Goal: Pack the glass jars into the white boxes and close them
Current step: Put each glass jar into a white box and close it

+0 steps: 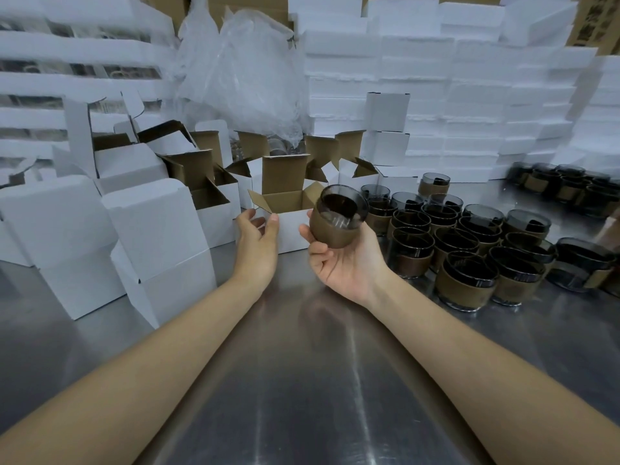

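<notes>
Right hand cups a smoky glass jar with brown paper sleeve, tilted beside the open white cardboard box my half-open, empty left hand steadies; catching a raised flap could slip it onto the steel tabletop.

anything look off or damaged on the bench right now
Nothing looks damaged or spilled. The right hand holds a glass jar tilted beside the open white box, which the left hand steadies. Only the crumpled plastic wrap behind looks untidy.
</notes>
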Motion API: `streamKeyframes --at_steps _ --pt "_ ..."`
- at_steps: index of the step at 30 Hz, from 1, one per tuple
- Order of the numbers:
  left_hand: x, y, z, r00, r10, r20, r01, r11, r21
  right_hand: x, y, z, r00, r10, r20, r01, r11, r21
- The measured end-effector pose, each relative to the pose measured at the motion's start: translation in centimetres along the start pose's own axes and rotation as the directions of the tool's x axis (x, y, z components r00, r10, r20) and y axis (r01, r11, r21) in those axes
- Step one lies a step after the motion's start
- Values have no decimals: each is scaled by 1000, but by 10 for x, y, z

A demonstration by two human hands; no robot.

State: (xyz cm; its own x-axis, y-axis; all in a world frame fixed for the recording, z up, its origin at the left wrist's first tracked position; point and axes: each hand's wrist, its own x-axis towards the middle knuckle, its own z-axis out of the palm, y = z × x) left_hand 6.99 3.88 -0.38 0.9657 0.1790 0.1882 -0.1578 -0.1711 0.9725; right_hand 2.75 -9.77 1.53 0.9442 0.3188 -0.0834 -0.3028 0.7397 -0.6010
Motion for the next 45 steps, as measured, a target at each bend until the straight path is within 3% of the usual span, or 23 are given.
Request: streamKeyframes --at_steps 12,20,23,25,28,30,32,35,38,42,45 --pt "0 1 0 1000 0 8 0 1000 -2 -1 2 3 998 -14 -57 13 1000 -22" --pt "-2 3 -1 1000 -4 1 4 1000 3 0 0 1 988 -153 -21 154 988 27" --pt "-2 3 -2 1000 -10 11 10 1000 -2 1 3 3 954 -300 20 299 943 -143" --pt "-2 3 -3 1000 -7 23 7 1000 -16 2 7 7 884 -468 17 435 806 -401" --pt "-2 3 -2 1000 -9 20 9 1000 -17 -1 12 5 724 -674 146 528 405 -747" --pt "-3 4 -2 1000 5 -1 -5 1000 -22 -3 15 3 648 -711 274 538 173 -825" --pt "-8 7 -3 997 76 -20 -77 997 -31 -4 17 3 586 -733 346 524 17 -851" --pt "-16 11 -5 970 242 4 -242 970 -20 -4 18 4 550 -752 364 509 -43 -860" --pt "-21 11 -6 926 371 73 -378 910 170 -4 17 4 521 -754 401 493 -118 -862" --pt "-22 11 -6 928 342 147 -369 898 240 -1 17 4 411 -774 481 484 -262 -835" --pt "-21 12 -6 949 279 147 -310 908 280 0 19 2 403 -777 483 472 -276 -838"
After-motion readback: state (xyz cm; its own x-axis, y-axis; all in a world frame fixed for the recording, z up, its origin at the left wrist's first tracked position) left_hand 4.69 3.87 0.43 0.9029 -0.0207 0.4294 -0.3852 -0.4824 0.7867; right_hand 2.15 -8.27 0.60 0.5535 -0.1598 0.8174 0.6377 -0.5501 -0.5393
